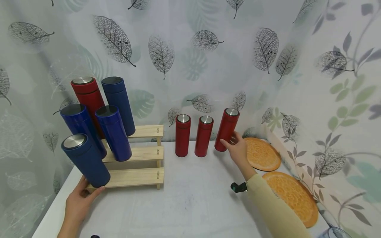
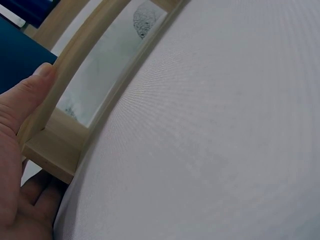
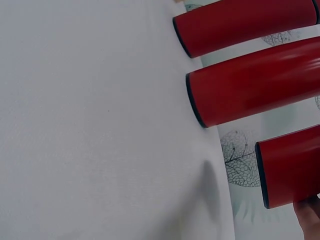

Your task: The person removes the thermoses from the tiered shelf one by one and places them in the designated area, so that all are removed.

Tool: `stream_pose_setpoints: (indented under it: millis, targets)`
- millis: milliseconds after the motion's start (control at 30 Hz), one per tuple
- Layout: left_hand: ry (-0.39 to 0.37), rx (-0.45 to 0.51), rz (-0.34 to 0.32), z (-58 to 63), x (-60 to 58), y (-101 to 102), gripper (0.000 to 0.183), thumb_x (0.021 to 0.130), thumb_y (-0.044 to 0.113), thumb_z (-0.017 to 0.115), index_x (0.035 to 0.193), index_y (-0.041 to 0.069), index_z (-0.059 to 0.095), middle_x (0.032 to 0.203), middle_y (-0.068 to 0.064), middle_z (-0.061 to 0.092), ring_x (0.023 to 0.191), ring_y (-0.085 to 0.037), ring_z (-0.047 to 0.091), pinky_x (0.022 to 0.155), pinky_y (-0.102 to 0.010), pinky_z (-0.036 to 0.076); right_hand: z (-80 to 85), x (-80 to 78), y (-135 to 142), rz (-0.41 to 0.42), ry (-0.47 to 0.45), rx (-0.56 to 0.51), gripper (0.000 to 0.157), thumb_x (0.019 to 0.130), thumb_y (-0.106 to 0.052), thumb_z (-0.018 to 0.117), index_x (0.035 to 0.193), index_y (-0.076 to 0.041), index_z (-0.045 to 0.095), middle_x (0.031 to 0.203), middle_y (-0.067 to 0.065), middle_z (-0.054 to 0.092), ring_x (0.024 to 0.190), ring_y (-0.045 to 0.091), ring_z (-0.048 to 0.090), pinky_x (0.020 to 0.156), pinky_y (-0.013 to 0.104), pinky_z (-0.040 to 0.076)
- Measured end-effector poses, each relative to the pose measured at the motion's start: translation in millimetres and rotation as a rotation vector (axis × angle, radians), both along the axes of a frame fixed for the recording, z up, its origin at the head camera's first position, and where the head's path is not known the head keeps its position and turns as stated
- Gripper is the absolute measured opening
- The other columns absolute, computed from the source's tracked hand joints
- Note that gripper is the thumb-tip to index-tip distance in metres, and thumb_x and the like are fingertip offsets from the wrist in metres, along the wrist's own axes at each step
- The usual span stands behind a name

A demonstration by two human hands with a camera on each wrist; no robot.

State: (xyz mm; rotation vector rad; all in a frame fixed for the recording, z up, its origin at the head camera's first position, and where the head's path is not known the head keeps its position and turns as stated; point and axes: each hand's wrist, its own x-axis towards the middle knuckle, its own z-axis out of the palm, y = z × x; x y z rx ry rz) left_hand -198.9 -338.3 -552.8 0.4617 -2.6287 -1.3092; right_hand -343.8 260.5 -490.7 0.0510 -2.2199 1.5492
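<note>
My right hand (image 1: 238, 151) holds the rightmost red thermos (image 1: 227, 130) by its lower body. That thermos tilts a little in the head view, and in the right wrist view its base looks lifted off the table. Two more red thermoses (image 1: 183, 135) (image 1: 204, 136) stand to its left. At the far left, my left hand (image 1: 75, 202) grips the left end of the wooden tiered rack (image 1: 137, 177). Its thumb (image 2: 31, 94) lies on the front edge of the lowest step; the other fingers are partly hidden behind the end. A dark blue thermos (image 1: 86, 161) stands on that step, beside the hand.
Higher on the rack stand two glossy blue thermoses (image 1: 114, 134) (image 1: 83, 129), a red one (image 1: 89, 99) and a dark blue one (image 1: 119, 104). Two round woven-look mats (image 1: 262, 154) (image 1: 293, 195) lie along the right side. A glass rim (image 1: 334, 233) shows at bottom right. Patterned curtain surrounds the white table (image 1: 184, 198).
</note>
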Motion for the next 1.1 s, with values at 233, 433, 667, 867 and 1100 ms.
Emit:
stream_pose_setpoints:
  millis: [233,433,667,867,1100]
  targets:
    - [0.006,0.006,-0.002,-1.9,-1.4,-1,0.095,0.100,0.048,0.080,0.168,-0.001,0.034,0.179,-0.013,0.015,0.150,-0.056,0.038,0.119,-0.066,0.040,-11.1,-5.0,2,-0.021,-0.028,0.003,0.072,0.096,-0.032,0.088,0.156,-0.007,0.055,0.149,0.019,0.063,0.134,0.041,0.063,0.109,0.055,0.055]
    - [-0.002,0.010,0.010,-3.5,-1.7,-2,0.095,0.099,0.047,0.081,0.167,0.000,0.035,0.179,-0.012,0.016,0.150,-0.056,0.039,0.119,-0.065,0.040,-21.0,-6.9,2,-0.022,-0.044,0.001,0.074,0.095,-0.031,0.089,0.156,-0.004,0.054,0.148,0.021,0.063,0.133,0.042,0.063,0.108,0.055,0.055]
    - [-0.002,0.003,0.011,-3.9,-1.7,-2,0.096,0.100,0.049,0.080,0.169,0.001,0.032,0.179,-0.014,0.017,0.149,-0.057,0.039,0.119,-0.065,0.040,-27.9,-10.6,2,-0.021,-0.052,-0.006,0.074,0.096,-0.031,0.088,0.156,-0.004,0.054,0.148,0.020,0.062,0.134,0.042,0.062,0.109,0.056,0.055]
    - [0.005,0.006,0.007,-3.9,-0.9,0,0.094,0.100,0.047,0.080,0.168,0.000,0.034,0.179,-0.013,0.017,0.150,-0.056,0.039,0.119,-0.065,0.040,-32.0,-10.6,2,-0.032,-0.079,-0.028,0.072,0.096,-0.025,0.088,0.156,-0.003,0.053,0.150,0.022,0.061,0.135,0.044,0.062,0.111,0.056,0.054]
    - [0.010,0.002,0.012,-4.8,-1.8,-1,0.095,0.100,0.047,0.080,0.170,0.003,0.032,0.179,-0.013,0.018,0.150,-0.056,0.038,0.119,-0.065,0.041,-37.3,-13.0,0,-0.044,-0.098,-0.023,0.073,0.096,-0.026,0.088,0.157,-0.005,0.053,0.150,0.021,0.060,0.136,0.042,0.061,0.111,0.055,0.053]
